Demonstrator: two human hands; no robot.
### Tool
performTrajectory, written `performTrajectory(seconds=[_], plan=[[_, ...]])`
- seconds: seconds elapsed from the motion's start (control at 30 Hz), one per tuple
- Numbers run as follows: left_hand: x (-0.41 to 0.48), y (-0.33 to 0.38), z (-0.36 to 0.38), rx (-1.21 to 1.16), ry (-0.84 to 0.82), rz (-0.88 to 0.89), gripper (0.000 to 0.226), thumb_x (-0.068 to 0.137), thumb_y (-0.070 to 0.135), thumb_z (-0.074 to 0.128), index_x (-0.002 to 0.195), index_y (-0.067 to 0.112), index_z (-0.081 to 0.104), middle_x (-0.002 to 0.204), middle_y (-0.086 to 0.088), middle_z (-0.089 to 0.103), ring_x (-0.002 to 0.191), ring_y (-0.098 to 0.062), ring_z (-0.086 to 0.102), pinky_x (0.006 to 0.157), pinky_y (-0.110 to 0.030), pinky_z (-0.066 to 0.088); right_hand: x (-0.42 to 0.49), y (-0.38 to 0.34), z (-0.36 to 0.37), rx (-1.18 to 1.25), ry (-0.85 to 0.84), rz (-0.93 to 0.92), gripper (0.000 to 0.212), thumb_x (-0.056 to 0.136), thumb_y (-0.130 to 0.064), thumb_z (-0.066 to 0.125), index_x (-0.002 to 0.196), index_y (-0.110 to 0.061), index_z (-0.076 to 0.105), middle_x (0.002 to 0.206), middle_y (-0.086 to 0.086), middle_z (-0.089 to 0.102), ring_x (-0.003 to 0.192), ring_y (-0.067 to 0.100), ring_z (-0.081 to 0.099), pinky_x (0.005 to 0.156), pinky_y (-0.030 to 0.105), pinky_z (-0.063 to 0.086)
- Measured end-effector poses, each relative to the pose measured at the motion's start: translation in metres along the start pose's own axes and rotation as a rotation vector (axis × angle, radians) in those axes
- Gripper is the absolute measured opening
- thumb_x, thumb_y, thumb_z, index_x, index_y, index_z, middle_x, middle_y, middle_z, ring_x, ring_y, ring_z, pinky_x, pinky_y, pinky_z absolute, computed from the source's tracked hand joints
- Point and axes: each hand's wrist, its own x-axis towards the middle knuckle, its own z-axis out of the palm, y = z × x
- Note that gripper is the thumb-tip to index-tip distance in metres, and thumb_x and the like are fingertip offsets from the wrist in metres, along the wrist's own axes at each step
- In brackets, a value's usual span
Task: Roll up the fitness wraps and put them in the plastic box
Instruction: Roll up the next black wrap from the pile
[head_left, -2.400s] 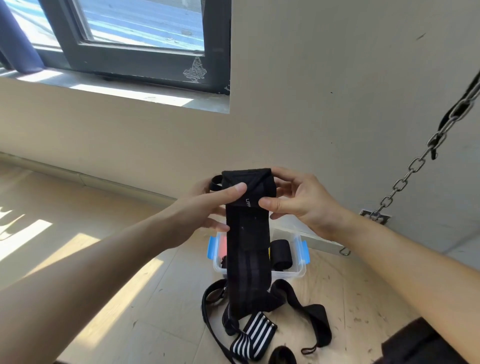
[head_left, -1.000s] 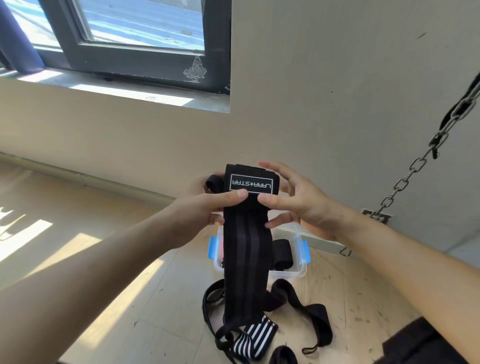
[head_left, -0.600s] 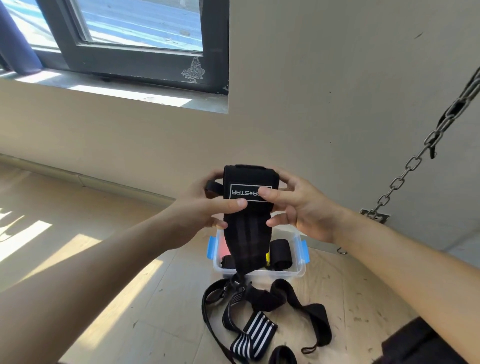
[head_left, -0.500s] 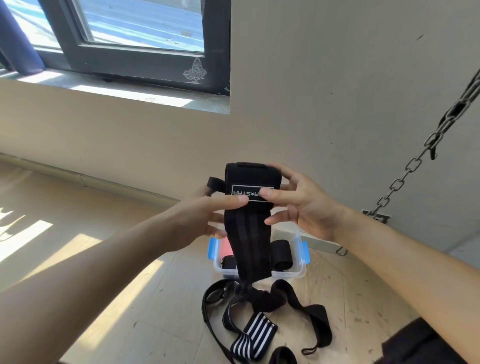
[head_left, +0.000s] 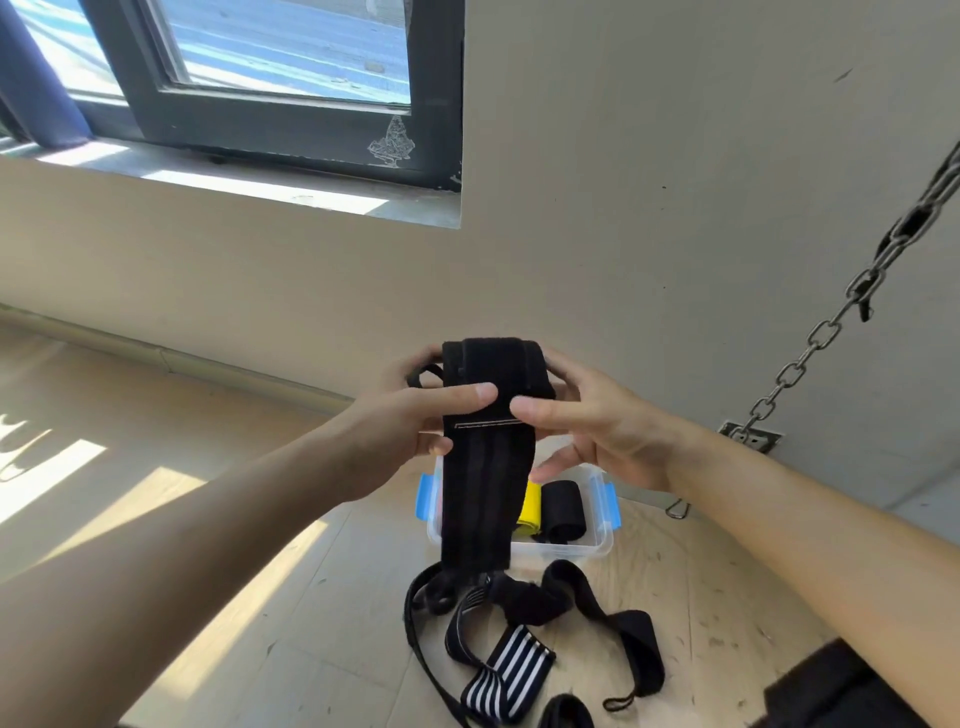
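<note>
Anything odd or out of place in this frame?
Nothing damaged or spilled. Only mess: a tangle of loose black straps and a black-and-white striped wrap on the wooden floor, in front of the clear plastic box, not yet rolled. The left hand and right hand hold the half-rolled black fitness wrap above it.

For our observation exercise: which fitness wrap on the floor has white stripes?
The black-and-white striped fabric wrap, low in view; the other floor wraps are plain black.
</note>
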Motion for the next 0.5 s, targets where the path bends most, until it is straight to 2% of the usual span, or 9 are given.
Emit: performTrajectory(seconds=[0.07,0.13,0.23,0.33,0.5], plan=[[-0.0001,-0.0001,0.0000,-0.004,0.002,0.025,0.054,0.077,0.025,0.081,0.128,0.019,0.064,0.097,-0.007,0.068,0.079,-0.019,0.070,0.056,-0.024,0.047,0.0001,-0.0028,0.0032,0.038,0.011,0.065,0.048,0.092,-0.047,0.066,0.136,-0.033,0.056,0.132,0.007,0.065,0.108,0.035,0.070,0.069,0.039,0.060],[-0.0009,-0.0013,0.0010,0.013,0.011,0.049,0.056,0.075,0.023,0.083,0.127,0.022,0.064,0.100,-0.008,0.071,0.083,-0.020,0.071,0.057,-0.024,0.050,0.0006,-0.0034,0.0041,0.066,0.050,0.089,0.047,0.091,-0.053,0.061,0.133,-0.032,0.061,0.130,0.007,0.066,0.101,0.032,0.071,0.067,0.037,0.059],[-0.0014,-0.0042,0.0029,0.039,0.028,0.086,0.063,0.070,0.020,0.086,0.128,0.030,0.064,0.111,-0.008,0.071,0.095,-0.023,0.072,0.063,-0.031,0.054,0.0001,-0.0025,0.0035,0.113,0.064,0.067,0.042,0.092,-0.043,0.065,0.131,-0.028,0.063,0.123,0.005,0.069,0.096,0.026,0.070,0.065,0.033,0.058],[-0.0007,-0.0023,0.0039,0.055,0.029,0.056,0.071,0.068,0.020,0.087,0.132,0.035,0.060,0.111,0.001,0.072,0.093,-0.017,0.072,0.060,-0.030,0.053,0.0001,-0.0015,0.0003,0.172,0.069,0.023,0.046,0.090,-0.028,0.070,0.134,-0.023,0.060,0.110,0.001,0.069,0.088,0.020,0.070,0.063,0.030,0.056],[-0.0041,0.0006,0.0029,0.137,-0.079,-0.111,0.057,0.078,0.051,0.077,0.131,0.034,0.060,0.120,-0.003,0.073,0.098,-0.029,0.074,0.062,-0.032,0.054,-0.0001,-0.0020,-0.0028,0.160,0.111,-0.060,0.057,0.082,-0.014,0.076,0.135,-0.021,0.056,0.119,0.010,0.070,0.102,0.026,0.072,0.066,0.032,0.059]])
